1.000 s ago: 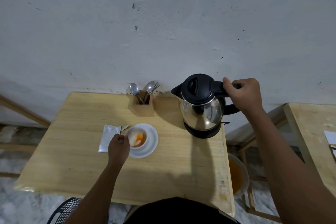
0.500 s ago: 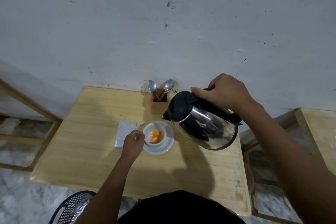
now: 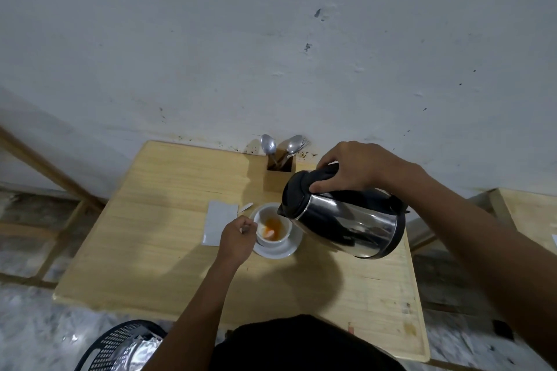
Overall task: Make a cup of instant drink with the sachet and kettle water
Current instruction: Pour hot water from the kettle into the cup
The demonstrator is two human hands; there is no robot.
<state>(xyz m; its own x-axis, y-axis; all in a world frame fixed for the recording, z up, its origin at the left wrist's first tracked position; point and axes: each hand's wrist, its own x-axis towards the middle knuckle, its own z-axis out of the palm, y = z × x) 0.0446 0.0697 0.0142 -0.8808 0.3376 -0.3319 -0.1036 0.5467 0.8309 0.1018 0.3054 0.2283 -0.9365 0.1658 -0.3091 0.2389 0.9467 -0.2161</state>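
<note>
Head view, single, wide-angle: worn on the head, faced forward and steeply down. Table seen from above and near, in the lower half; upper half filled by wall. Left hand and right hand taken close, arms entering from the bottom edge. Floor caught at the lower corners.

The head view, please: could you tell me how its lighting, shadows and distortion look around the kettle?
Head view: dim, soft light; the steel kettle carries bright reflections on its side; a broad soft shadow falls on the table below it; wide-angle distortion bows the table's edges; the cup looks fairly sharp.
</note>
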